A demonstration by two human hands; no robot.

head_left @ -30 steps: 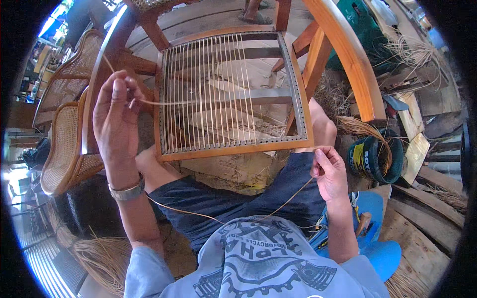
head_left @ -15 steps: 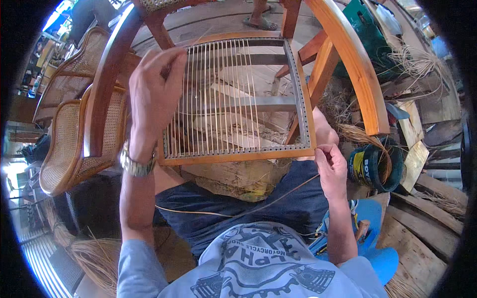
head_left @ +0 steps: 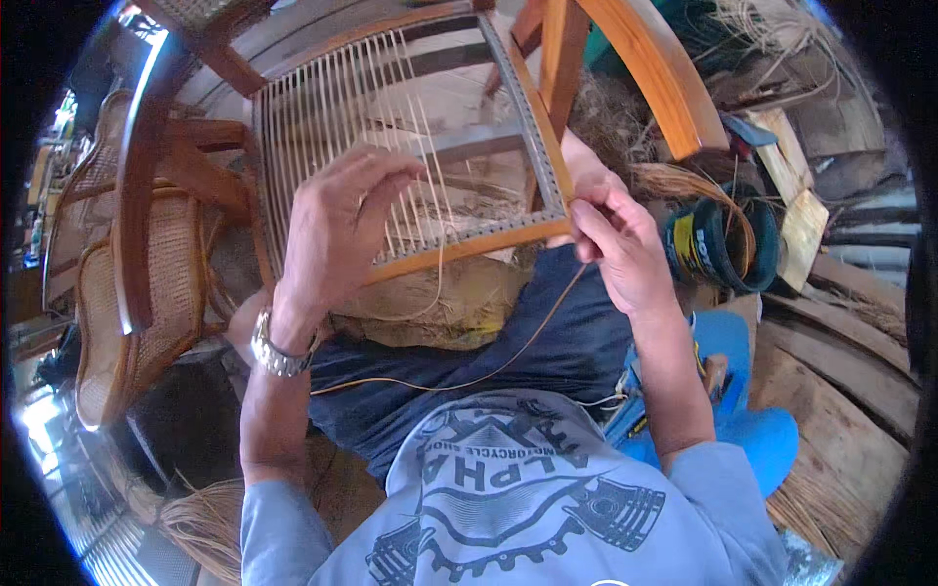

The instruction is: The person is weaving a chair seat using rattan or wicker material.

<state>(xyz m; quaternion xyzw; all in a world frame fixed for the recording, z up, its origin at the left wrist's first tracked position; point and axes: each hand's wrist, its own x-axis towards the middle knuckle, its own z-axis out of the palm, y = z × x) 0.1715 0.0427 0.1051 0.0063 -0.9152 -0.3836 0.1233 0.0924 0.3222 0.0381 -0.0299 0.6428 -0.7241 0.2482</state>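
Note:
A wooden chair seat frame (head_left: 547,137), with small holes along its inner edge, lies tilted before me. Pale cane strands (head_left: 322,107) run across its left and middle part, roughly parallel. My left hand (head_left: 342,220) hovers above the strands, fingers bent and thumb close to them; what they pinch, if anything, is unclear. At the frame's near right corner, my right hand (head_left: 620,234) pinches a thin cane strand (head_left: 532,342), which trails down across my lap. A loose loop of cane (head_left: 439,283) hangs over the near rail.
Left stand chair parts with woven cane panels (head_left: 147,293). Right, a dark bucket (head_left: 718,249) holds a cane bundle. Wood planks (head_left: 831,391) lie beyond a blue item (head_left: 747,439). Loose fibres (head_left: 191,527) lie at lower left. The chair's curved arm (head_left: 664,73) rises at right.
My left hand has come from the far left of the seat to above its middle strands. The frame now appears further up and left, more tilted. A loose loop shows at the near rail.

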